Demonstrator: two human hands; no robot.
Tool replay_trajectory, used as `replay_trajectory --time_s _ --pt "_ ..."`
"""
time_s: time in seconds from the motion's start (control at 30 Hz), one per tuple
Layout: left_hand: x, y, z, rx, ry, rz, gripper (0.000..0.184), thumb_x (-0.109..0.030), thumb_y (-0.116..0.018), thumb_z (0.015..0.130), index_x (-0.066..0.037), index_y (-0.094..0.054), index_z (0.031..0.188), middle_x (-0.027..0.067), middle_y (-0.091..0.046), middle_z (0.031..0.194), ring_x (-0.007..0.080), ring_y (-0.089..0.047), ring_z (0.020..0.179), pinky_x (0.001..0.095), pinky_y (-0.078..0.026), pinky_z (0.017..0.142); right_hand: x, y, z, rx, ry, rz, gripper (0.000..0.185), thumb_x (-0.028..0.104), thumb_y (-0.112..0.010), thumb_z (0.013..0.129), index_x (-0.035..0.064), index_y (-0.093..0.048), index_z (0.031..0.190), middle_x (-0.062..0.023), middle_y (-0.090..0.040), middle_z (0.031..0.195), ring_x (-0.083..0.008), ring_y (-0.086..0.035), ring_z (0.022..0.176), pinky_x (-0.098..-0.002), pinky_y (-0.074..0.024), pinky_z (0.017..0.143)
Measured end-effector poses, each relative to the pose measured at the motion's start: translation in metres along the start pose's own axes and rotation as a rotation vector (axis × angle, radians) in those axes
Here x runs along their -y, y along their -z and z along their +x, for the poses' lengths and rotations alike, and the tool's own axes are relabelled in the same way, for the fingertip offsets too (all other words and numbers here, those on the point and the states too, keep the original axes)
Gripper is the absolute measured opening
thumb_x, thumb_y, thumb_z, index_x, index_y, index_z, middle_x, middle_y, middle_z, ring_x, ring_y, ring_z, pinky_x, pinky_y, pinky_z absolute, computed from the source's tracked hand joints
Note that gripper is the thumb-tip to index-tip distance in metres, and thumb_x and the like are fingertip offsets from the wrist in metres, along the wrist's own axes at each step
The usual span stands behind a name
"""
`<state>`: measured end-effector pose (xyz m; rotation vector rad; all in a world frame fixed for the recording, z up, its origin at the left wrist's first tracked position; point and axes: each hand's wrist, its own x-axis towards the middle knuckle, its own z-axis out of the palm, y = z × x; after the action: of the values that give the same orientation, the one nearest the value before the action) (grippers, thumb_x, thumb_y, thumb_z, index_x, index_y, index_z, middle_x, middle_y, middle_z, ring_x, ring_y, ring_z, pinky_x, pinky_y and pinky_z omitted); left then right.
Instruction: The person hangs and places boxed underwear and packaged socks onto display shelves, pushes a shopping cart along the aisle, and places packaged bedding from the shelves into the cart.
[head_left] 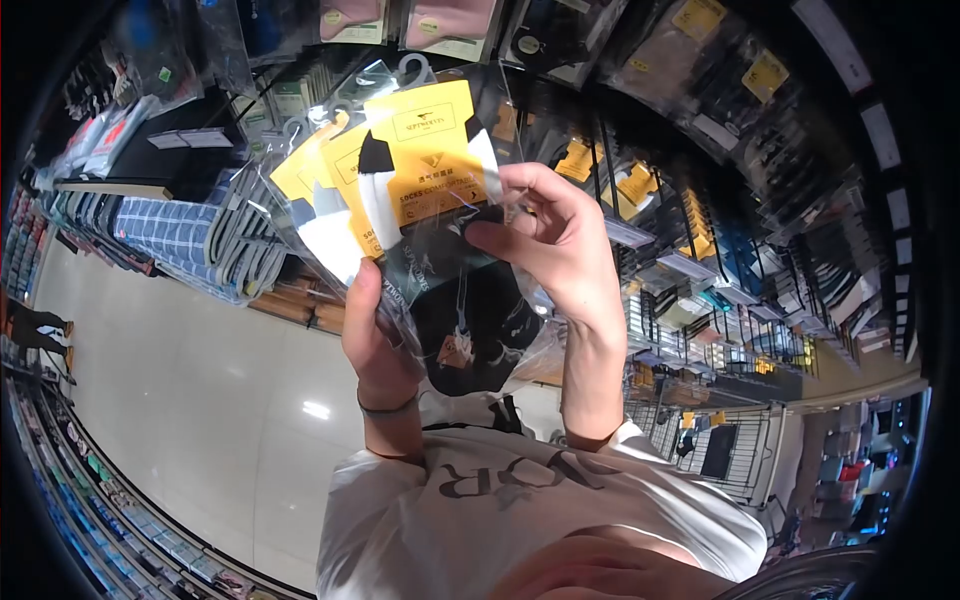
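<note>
While the left hand (383, 345), left of centre, grips the sock packs (475, 310) with its thumb foremost, fingers hidden behind, these fan out at upper centre, probably so several yellow labels (425, 130) show; farther right, the right hand (560, 240) pinches the front one between thumb and curled fingers.

Your left hand (375, 325) grips the lower left edge of the sock packets (425, 215), thumb pointing up along their front, other fingers hidden. Your right hand (565, 235) pinches their right side, thumb across the front, fingers curled. Both your forearms (593, 385) reach up from below them.
</note>
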<state>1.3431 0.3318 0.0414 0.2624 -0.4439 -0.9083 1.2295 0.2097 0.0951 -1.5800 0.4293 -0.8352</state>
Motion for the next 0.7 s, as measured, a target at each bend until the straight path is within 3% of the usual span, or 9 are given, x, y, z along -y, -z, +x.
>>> replay_trajectory --time_s 0.13,0.2,0.23,0.33,0.4,0.5,0.6,0.7 --pt "0.003 -0.006 0.002 -0.035 -0.044 -0.180 0.054 -0.035 -0.036 0.106 0.002 -0.042 0.145 0.0186 -0.062 0.130 0.0295 -0.065 0.115 0.0424 -0.051 0.101 -0.007 0.003 0.000 -0.011 0.076 0.248 0.040 -0.014 -0.073 0.081 -0.0044 -0.063 0.118 -0.0064 -0.068 0.111 -0.0022 -0.064 0.084 -0.0150 -0.0469 0.068" --pt "0.000 0.004 0.003 -0.120 -0.044 0.035 0.055 -0.037 -0.035 0.107 0.001 -0.041 0.146 0.0198 -0.061 0.131 0.0299 -0.063 0.117 0.0435 -0.051 0.100 -0.001 0.010 -0.002 -0.038 0.096 0.356 0.039 -0.015 -0.067 0.083 -0.0074 -0.060 0.121 -0.0141 -0.067 0.123 -0.0131 -0.067 0.104 -0.0237 -0.0525 0.091" --pt "-0.003 0.007 0.004 -0.161 -0.047 0.141 0.056 -0.038 -0.034 0.107 0.001 -0.040 0.147 0.0204 -0.061 0.132 0.0300 -0.063 0.119 0.0440 -0.052 0.100 -0.004 0.021 -0.001 -0.080 0.123 0.415 0.039 -0.014 -0.066 0.084 -0.0085 -0.059 0.122 -0.0158 -0.067 0.124 -0.0160 -0.067 0.108 -0.0268 -0.0518 0.096" --pt "-0.007 0.010 0.006 0.162 0.019 -0.200 0.058 -0.039 -0.029 0.108 0.000 -0.035 0.150 0.0235 -0.055 0.138 0.0324 -0.058 0.126 0.0467 -0.050 0.103 -0.004 0.047 0.003 -0.045 0.186 0.727 0.039 -0.008 -0.064 0.086 -0.0113 -0.055 0.125 -0.0207 -0.067 0.122 -0.0249 -0.067 0.113 -0.0360 -0.0566 0.095" --pt "-0.008 0.002 0.007 0.190 0.095 -0.215 0.063 -0.042 -0.027 0.107 0.002 -0.031 0.152 0.0245 -0.050 0.144 0.0352 -0.054 0.130 0.0472 -0.045 0.109 -0.004 0.059 0.003 0.273 0.204 1.060 0.041 -0.005 -0.064 0.087 -0.0090 -0.055 0.127 -0.0189 -0.067 0.118 -0.0245 -0.067 0.108 -0.0354 -0.0587 0.091" --pt "-0.010 -0.003 0.007 0.208 0.144 -0.177 0.063 -0.042 -0.028 0.107 -0.001 -0.026 0.154 0.0252 -0.046 0.147 0.0356 -0.053 0.132 0.0497 -0.045 0.110 0.001 0.049 -0.006 0.301 0.081 1.274 0.053 0.010 -0.076 0.083 -0.0027 -0.055 0.130 -0.0113 -0.066 0.109 -0.0185 -0.064 0.095 -0.0297 -0.0578 0.084" --pt "-0.008 0.009 -0.001 0.155 0.117 -0.039 0.062 -0.036 -0.038 0.105 0.002 -0.028 0.153 0.0238 -0.049 0.145 0.0328 -0.056 0.129 0.0463 -0.047 0.109 0.008 0.012 -0.004 -0.101 0.198 0.430 0.046 -0.014 -0.069 0.082 -0.0016 -0.058 0.125 -0.0082 -0.067 0.109 -0.0105 -0.063 0.098 -0.0212 -0.0542 0.075" --pt "-0.010 0.017 -0.004 0.169 0.128 0.080 0.065 -0.028 -0.051 0.098 0.005 -0.030 0.150 0.0218 -0.053 0.141 0.0302 -0.059 0.126 0.0418 -0.050 0.106 -0.003 -0.006 -0.003 -0.226 0.176 0.144 0.037 -0.013 -0.073 0.083 -0.0033 -0.058 0.115 -0.0060 -0.066 0.103 -0.0069 -0.062 0.091 -0.0170 -0.0527 0.078"
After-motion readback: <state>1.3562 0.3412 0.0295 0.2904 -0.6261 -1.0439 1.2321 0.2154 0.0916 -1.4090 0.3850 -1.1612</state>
